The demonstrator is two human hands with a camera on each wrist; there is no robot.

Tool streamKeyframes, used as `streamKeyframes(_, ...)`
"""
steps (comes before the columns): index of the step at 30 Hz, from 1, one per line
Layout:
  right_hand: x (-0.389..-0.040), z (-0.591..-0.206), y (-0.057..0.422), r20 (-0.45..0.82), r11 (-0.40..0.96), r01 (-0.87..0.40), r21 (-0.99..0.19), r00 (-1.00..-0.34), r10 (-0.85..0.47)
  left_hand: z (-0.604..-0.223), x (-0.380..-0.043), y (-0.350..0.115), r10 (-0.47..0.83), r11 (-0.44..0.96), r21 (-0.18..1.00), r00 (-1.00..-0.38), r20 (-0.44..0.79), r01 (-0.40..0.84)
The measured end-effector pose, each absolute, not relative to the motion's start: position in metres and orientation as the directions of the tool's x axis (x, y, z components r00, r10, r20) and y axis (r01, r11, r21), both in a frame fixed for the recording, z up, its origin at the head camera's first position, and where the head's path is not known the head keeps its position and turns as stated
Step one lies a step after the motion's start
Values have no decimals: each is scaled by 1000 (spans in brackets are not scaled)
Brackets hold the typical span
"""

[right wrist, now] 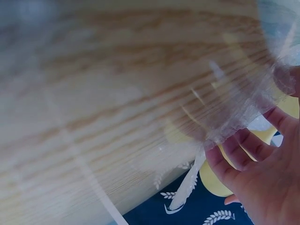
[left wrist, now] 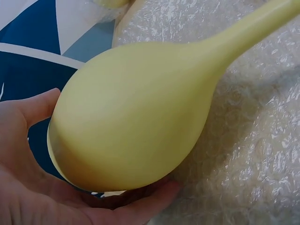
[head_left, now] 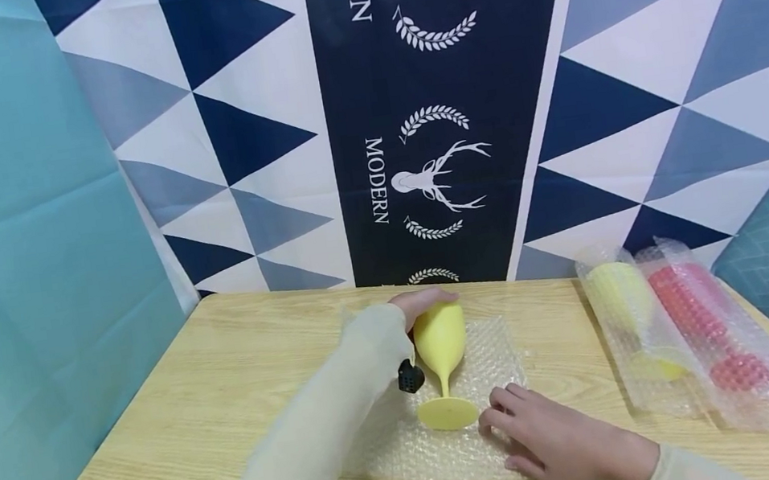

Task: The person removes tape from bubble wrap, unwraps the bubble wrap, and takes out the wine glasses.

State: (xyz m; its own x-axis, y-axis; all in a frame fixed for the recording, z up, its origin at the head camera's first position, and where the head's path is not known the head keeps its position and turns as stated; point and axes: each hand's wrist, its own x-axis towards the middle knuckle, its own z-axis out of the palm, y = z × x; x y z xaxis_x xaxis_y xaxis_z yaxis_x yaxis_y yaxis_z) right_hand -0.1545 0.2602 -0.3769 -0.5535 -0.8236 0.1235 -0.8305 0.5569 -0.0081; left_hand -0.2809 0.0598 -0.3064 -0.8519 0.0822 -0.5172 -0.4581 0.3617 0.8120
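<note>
A yellow plastic goblet (head_left: 440, 338) lies on its side over a sheet of bubble wrap (head_left: 413, 455), its round foot toward me. My left hand (head_left: 423, 300) grips the bowl near the rim; in the left wrist view the thumb and fingers of that hand (left wrist: 28, 178) curve around the bowl (left wrist: 131, 112). Beside the foot is my right hand (head_left: 557, 440), fingers loosely bent and thumb apart. In the right wrist view the fingertips of the right hand (right wrist: 267, 173) touch the edge of clear wrap (right wrist: 243, 119), and part of the goblet shows behind them.
At the right of the wooden table (head_left: 241, 372) lie a yellow goblet in bubble wrap (head_left: 631, 313) and a pink-red one in bubble wrap (head_left: 705, 319). A patterned cloth (head_left: 411, 107) hangs behind the table's back edge. A black wrist camera (head_left: 410, 376) sits at my left wrist.
</note>
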Motion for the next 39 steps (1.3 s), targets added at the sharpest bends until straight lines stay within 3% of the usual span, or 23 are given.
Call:
streamKeyframes(12,-154,-377,261,115,561,-827,-42,-562,-819,-309,-279,61,64,343,816,-855,-515,-466)
streamKeyframes(21,-155,-377,261,140,529,-847,-50,-530,-836,-307,-278,52,178,320,844,-847,-500,-431)
streamKeyframes(30,-156,-376,260,182,520,-854,-19,-514,-838,-299,-266,47,118,366,868,-908,-402,-336)
streamKeyframes(39,-157,-375,258,208,506,-862,-15,-498,-842,-290,-236,51,2,502,839,-969,-246,-211)
